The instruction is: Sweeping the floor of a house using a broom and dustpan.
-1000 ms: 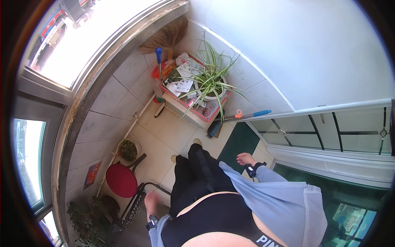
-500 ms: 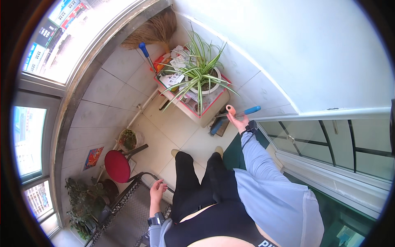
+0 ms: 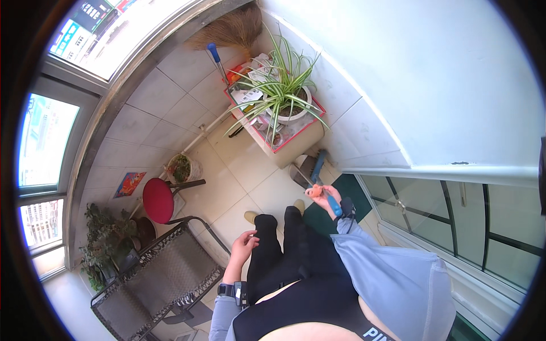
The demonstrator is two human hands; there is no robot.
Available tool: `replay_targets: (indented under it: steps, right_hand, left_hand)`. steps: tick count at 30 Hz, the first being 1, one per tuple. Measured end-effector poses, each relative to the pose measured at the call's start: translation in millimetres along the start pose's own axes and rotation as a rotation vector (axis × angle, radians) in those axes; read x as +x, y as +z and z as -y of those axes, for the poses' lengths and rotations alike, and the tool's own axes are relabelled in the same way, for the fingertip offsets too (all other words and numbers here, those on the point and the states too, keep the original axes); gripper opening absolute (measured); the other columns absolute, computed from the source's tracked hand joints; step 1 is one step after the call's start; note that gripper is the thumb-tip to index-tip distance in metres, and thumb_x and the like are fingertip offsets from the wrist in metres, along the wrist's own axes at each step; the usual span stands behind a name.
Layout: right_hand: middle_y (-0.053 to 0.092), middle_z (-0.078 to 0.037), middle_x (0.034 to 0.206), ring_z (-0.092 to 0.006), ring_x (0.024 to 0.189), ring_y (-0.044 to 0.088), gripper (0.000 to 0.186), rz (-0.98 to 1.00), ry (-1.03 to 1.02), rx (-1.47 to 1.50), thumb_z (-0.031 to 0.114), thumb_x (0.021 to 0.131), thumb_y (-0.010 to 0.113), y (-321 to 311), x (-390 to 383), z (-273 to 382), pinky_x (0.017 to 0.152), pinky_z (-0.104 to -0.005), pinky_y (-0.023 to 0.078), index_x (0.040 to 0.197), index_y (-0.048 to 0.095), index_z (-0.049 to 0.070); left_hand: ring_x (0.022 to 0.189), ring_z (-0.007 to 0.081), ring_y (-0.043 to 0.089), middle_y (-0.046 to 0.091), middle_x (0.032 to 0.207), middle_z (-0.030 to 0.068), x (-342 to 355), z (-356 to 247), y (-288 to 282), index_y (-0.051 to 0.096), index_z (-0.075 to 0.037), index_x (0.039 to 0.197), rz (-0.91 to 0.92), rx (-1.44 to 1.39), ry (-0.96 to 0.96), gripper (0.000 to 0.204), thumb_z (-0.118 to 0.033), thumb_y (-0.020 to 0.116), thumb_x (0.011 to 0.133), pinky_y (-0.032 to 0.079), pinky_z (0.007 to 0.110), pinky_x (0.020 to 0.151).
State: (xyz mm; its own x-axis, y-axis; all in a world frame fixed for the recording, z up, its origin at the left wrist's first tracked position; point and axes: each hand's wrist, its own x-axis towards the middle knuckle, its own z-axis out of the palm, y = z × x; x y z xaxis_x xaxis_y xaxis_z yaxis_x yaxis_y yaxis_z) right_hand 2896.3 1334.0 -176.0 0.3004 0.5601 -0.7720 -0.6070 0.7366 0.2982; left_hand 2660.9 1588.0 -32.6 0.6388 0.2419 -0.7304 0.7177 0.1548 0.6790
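Note:
My right hand [image 3: 325, 198] is closed around a screwdriver [image 3: 334, 207] with a blue handle and a thin metal shaft that points away to the far left. The same hand also grips a small orange-pink roll [image 3: 313, 192] with a hole through it. My left hand [image 3: 244, 245] hangs over my left thigh, fingers loosely curled and apart, with nothing visible in it. Beyond the right hand, a dustpan [image 3: 298, 176] and a blue brush [image 3: 319, 163] rest on the floor by the cabinet.
A potted spider plant [image 3: 284, 99] stands on a red-edged cabinet [image 3: 296, 149] amid papers and a blue-handled tool [image 3: 213, 52]. A broom [image 3: 233, 31] leans in the corner. To the left are a red round stool [image 3: 158, 200], a dark woven lounge chair [image 3: 176, 267] and potted plants [image 3: 108, 238].
My right hand has drawn nearer my body, and the screwdriver has turned so its handle points toward me. My left hand has moved right and slightly up. The view has shifted, showing more of the chair.

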Motion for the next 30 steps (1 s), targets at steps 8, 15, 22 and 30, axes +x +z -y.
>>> replay_targets:
  steps: [8,15,22,30]
  right_hand:
    - [0.054,-0.016,0.084,-0.0301,0.086,0.053,0.015,-0.161,0.208,-0.489,0.008,0.072,0.046,-8,-57,-93,0.081,-0.0495,0.041,0.082,0.051,-0.002]
    - [0.055,-0.016,0.078,-0.0291,0.075,0.055,0.013,-0.476,0.389,-0.732,0.007,0.068,0.042,-20,-44,-203,0.079,-0.0414,0.042,0.078,0.046,-0.001]
    - [0.052,-0.010,0.063,-0.0232,0.057,0.052,0.009,-0.486,0.597,-1.194,0.009,0.070,0.042,-28,-14,-303,0.057,-0.0368,0.046,0.069,0.048,0.002]
    - [0.046,-0.002,0.055,-0.0098,0.045,0.045,0.012,-0.276,0.451,-1.828,0.008,0.075,0.053,37,14,-346,0.042,-0.0215,0.041,0.067,0.051,-0.001]
  left_hand:
    - [0.079,0.0126,0.054,0.055,0.093,0.0084,21,-21,49,0.044,-0.006,0.114,0.187,-0.041,0.017,0.033,-0.013,0.048,0.083,0.046,0.025,0.070]
    - [0.089,0.0204,0.055,0.054,0.103,0.0122,4,32,31,0.035,-0.011,0.123,0.269,-0.172,-0.135,0.047,-0.031,0.048,0.082,0.046,0.030,0.072]
    - [0.054,0.0143,0.053,0.056,0.071,0.0074,-6,76,-30,0.030,-0.008,0.124,0.171,0.018,-0.252,0.055,-0.028,0.052,0.077,0.043,0.026,0.045]
    - [0.035,0.0107,0.041,0.047,0.052,0.0041,-29,88,-123,0.024,-0.017,0.130,-0.032,-0.201,-0.228,0.060,-0.005,0.041,0.074,0.032,0.024,0.031]
